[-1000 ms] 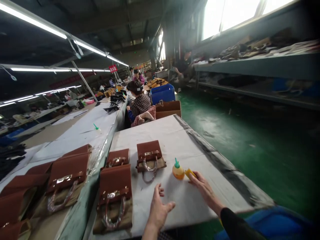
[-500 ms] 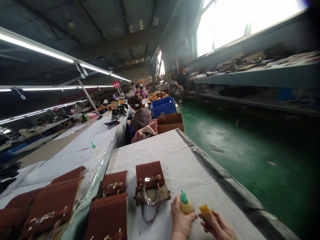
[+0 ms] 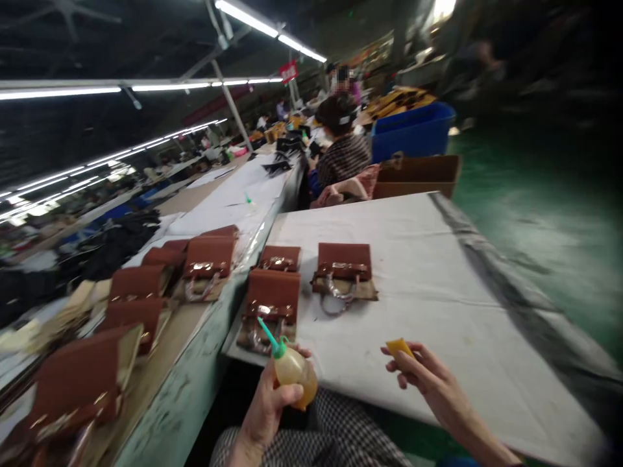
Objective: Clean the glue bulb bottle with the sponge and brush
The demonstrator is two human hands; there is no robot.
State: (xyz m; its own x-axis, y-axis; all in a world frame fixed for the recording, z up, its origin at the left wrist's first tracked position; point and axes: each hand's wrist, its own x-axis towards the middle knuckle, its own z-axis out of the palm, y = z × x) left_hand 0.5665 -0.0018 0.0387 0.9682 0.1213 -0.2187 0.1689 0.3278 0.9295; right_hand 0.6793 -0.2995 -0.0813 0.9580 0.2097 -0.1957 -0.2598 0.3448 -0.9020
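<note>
My left hand [image 3: 270, 402] is closed round a squeeze bottle [image 3: 296, 377] of yellowish liquid with a green nozzle, held tilted above my lap at the table's near edge. In my right hand [image 3: 433, 379] a small yellow flat piece [image 3: 400, 347] is pinched between thumb and fingers, over the white table; its exact kind I cannot tell. Beyond them a brown handbag [image 3: 344, 263] with a wrapped handle lies on the white-covered table [image 3: 418, 259]. Another brown bag [image 3: 272, 292] lies just behind the bottle's nozzle, with a smaller-looking one [image 3: 281, 257] behind it.
Several brown bags [image 3: 134, 285] lie along the workbench [image 3: 209, 324] on the left. A second green-tipped bottle [image 3: 248, 198] stands farther along it. Ahead sits a co-worker [image 3: 345, 155], beside a cardboard box [image 3: 418, 176] and a blue bin [image 3: 413, 133]. Green floor [image 3: 545, 194] lies to the right.
My view has swung left and down. The bottle has moved left off the table to above my lap, its nozzle now tilted left. My hands are farther apart; the yellow piece stays in my right.
</note>
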